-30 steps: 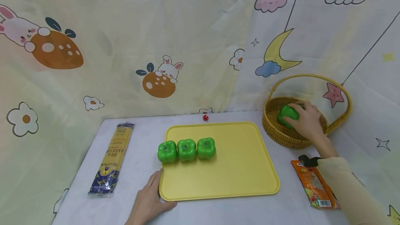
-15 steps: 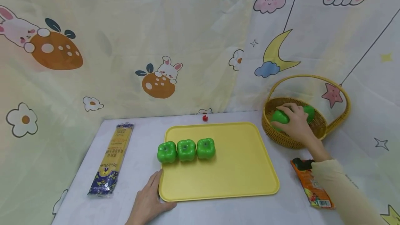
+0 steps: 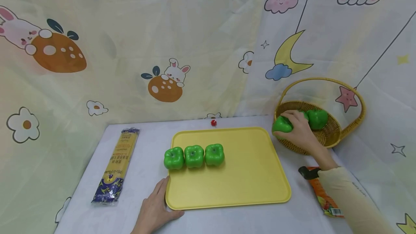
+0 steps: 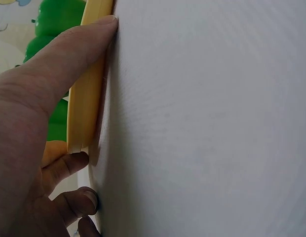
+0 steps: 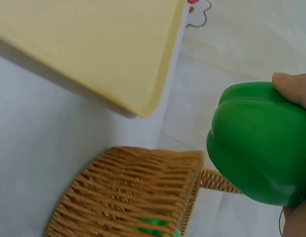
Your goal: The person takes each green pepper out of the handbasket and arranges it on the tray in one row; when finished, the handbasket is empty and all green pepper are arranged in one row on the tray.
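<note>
My right hand (image 3: 299,130) holds a green bell pepper (image 5: 261,143) over the left rim of the wicker basket (image 3: 294,146), with its fingers and thumb around the sides. In the basket sits another green pepper (image 3: 317,119); part of one more shows behind my fingers. At the near left corner of the yellow tray (image 3: 247,176), my left hand (image 3: 155,205) grips the edge, the thumb (image 4: 69,52) along the near side and the fingers by the left side. A row of three green peppers (image 3: 194,156) stands on the tray's left part, the leftmost overlapping its rim.
A spaghetti pack (image 3: 116,165) lies left of the tray. An orange packet (image 3: 326,196) lies partly under my right sleeve (image 3: 351,194). Behind the tray is a small red object (image 3: 213,122). The basket's tall handle (image 3: 359,107) arches up by the printed cloth backdrop.
My right hand has moved left with the pepper, from inside the basket to its left rim, uncovering the pepper behind. My left hand and the tray have stayed in place.
</note>
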`<state>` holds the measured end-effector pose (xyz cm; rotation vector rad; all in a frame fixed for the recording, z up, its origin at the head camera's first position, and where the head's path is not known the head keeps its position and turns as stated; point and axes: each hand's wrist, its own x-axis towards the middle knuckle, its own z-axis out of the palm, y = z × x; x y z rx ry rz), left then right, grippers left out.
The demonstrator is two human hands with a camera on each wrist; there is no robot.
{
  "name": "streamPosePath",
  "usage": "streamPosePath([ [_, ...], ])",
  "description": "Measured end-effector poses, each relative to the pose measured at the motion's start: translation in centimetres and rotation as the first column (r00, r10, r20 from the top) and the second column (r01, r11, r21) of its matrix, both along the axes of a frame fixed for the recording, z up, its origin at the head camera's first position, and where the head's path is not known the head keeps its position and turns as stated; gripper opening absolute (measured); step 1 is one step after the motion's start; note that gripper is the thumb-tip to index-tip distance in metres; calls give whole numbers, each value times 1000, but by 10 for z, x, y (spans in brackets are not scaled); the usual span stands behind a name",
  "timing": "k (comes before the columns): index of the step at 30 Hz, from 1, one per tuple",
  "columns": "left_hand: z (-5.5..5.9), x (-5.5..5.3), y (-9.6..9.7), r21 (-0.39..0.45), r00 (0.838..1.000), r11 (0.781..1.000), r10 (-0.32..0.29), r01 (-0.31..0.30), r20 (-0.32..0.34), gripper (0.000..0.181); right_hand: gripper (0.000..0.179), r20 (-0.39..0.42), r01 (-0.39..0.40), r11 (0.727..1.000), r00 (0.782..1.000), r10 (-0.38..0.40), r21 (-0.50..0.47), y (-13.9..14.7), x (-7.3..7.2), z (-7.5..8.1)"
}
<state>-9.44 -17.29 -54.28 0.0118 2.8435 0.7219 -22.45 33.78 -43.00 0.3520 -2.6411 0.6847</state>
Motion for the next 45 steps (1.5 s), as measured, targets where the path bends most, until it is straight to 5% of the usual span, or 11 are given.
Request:
streamPosePath([
  [14,0,0,-1,-4,1000,1000,3,-3,11,137,68,-28,-125,992,992,125,-24,-26,3,-21],
  [29,2,0,0,-6,1000,1000,5,-5,12,136,66,-2,-276,961,961,276,-22,-74,11,-64],
  [45,0,0,0,4,1000,1000,4,-4,0,136,65,93,-308,949,945,313,-69,-98,17,-73],
])
